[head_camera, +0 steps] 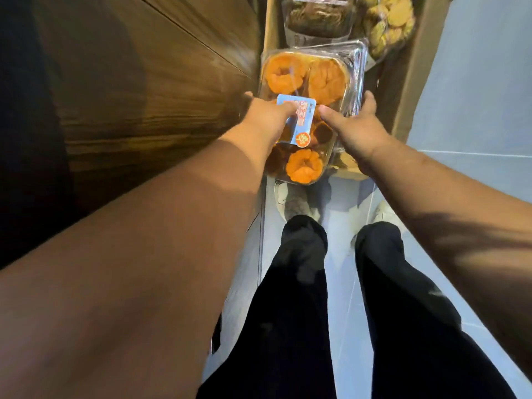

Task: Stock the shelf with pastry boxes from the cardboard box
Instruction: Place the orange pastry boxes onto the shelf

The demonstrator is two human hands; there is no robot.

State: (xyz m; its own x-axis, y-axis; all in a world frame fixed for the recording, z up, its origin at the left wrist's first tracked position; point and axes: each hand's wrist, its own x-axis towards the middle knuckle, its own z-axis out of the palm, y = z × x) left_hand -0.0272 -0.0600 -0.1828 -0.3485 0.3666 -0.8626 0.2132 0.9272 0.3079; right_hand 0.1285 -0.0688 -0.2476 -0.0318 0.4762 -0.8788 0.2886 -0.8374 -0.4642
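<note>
Clear plastic pastry box (309, 110) gripped by outstretched left hand (266, 116) and right hand (361, 131) at opposite edges.

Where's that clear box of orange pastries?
Head view, centre: the clear plastic pastry box, held between left hand and right hand over the near end of the brown cardboard box.

The blue label (298, 122) on the clear pastry box (305, 79) carries orange print too blurred to read.
</note>
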